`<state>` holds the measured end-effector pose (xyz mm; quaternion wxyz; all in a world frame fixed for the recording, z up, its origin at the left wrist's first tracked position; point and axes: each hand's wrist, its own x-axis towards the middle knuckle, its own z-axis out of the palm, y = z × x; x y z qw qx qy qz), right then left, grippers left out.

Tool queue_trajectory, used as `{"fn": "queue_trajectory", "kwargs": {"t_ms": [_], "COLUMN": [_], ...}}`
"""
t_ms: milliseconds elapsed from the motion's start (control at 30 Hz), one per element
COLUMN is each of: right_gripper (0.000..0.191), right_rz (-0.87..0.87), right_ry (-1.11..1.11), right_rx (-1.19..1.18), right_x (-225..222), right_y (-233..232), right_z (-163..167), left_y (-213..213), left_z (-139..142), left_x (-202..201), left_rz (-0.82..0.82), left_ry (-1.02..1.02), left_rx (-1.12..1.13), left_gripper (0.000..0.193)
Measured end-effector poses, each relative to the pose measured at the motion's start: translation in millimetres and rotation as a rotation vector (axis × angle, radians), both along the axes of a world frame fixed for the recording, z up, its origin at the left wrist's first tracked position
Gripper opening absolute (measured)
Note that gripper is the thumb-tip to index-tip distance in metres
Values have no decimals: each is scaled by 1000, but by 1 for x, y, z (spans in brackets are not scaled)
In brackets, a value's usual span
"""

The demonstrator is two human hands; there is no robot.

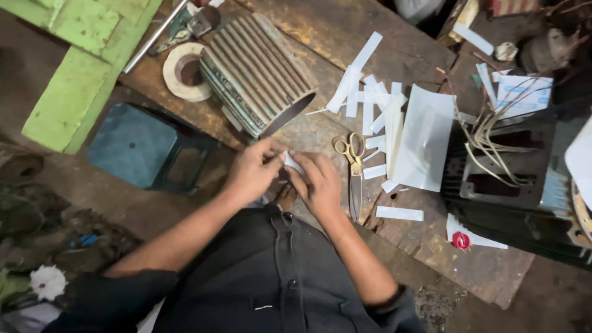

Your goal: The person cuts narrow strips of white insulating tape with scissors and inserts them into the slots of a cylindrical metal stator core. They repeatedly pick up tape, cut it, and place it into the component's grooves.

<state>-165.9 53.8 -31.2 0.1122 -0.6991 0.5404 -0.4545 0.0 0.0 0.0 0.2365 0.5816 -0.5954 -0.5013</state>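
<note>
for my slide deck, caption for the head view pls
Both hands fold a white paper strip over a workbench beside scissors.

Scissors on bench — between hands and paper strips.

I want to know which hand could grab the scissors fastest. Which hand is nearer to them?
Right. The right hand sits just beside the scissors, close to their handles; the left hand is farther off, beyond the right hand.

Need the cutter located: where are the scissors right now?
Head view: the scissors lie untouched on the wooden bench, just beside the right hand, with cut white paper strips on their other side.
</note>
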Motion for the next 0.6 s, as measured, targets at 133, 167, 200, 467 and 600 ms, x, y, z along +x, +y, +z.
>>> {"fn": "queue_trajectory", "kwargs": {"t_ms": [133,167,200,467,600], "right_gripper": [24,23,21,13,12], "right_rz": [-35,-58,-82,-179,-124], "right_ry": [-343,-366,-391,-490,-489], "right_rx": [165,179,191,243,311], "right_x": [15,19,24,49,35], "right_y": [-23,-34,-46,-62,-66], "right_z": [-19,-26,-31,-59,-62], "left_y": [14,18,22,57,68], "left_z": [5,3,2,-25,-33], "left_x": [25,31,38,66,62], "left_rz": [71,79,85,154,171], "left_ry": [-8,-42,-77,-39,-94], "left_rx": [-67,-87,-108,-10,56], "left_gripper": [24,25,25,26,27]}}
